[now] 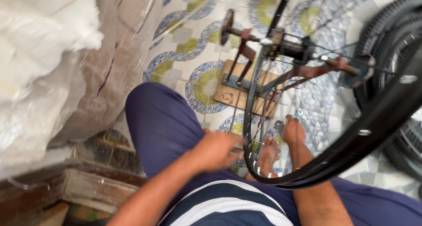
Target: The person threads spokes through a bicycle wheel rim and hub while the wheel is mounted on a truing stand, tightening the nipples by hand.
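On the truing stand [246, 83], the black bicycle wheel [351, 138] sits over the person's lap. Left hand [217, 149] at the rim, blurred, grip can't tell. Right hand [293, 130] reaches among the spokes [259, 120], fingers pinched on something small.

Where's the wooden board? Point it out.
The wooden board lies on the tiled floor at centre frame, under the wheel stand, beyond the person's knee.

Setting: small bicycle repair workshop, work done at floor level.
Evidence: spoked wheel rim [351, 142] mounted in a rusty metal truing stand [281, 72] on a wooden base board [233, 92]; stacked rubber tyres [395, 41] at right; patterned mosaic tile floor [193, 46]; plastic-wrapped bundles [57, 68] at left.
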